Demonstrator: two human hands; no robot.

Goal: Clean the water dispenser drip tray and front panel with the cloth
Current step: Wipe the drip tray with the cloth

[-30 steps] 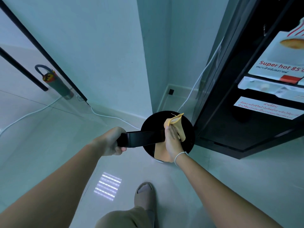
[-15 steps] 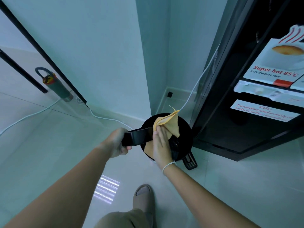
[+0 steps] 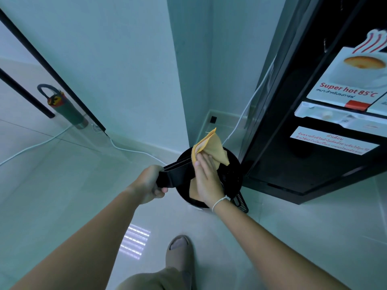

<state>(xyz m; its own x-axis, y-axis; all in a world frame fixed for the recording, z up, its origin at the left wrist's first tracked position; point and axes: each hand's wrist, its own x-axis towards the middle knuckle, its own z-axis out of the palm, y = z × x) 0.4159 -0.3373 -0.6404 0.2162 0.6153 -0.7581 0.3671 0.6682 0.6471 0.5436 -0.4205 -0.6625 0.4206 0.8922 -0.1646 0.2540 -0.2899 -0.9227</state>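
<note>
My left hand (image 3: 149,184) grips one end of the black drip tray (image 3: 176,174) and holds it level over a round black bin (image 3: 233,176). My right hand (image 3: 206,178) lies flat on the folded orange cloth (image 3: 211,148), pressing it against the tray's other end. One corner of the cloth sticks up above my fingers. The black water dispenser (image 3: 310,155) stands at the right, its front panel carrying a "Super hot 85°C" sticker (image 3: 349,88) and a warning label (image 3: 333,141).
A black slotted grille (image 3: 241,203) leans on the floor beside the bin. A white cable (image 3: 129,150) runs along the wall base. A green bottle (image 3: 67,107) stands at the left behind glass. My foot (image 3: 180,254) is below the bin.
My right hand has slid the cloth leftward along the tray, towards my left hand. The slotted grille beside the bin has come into view.
</note>
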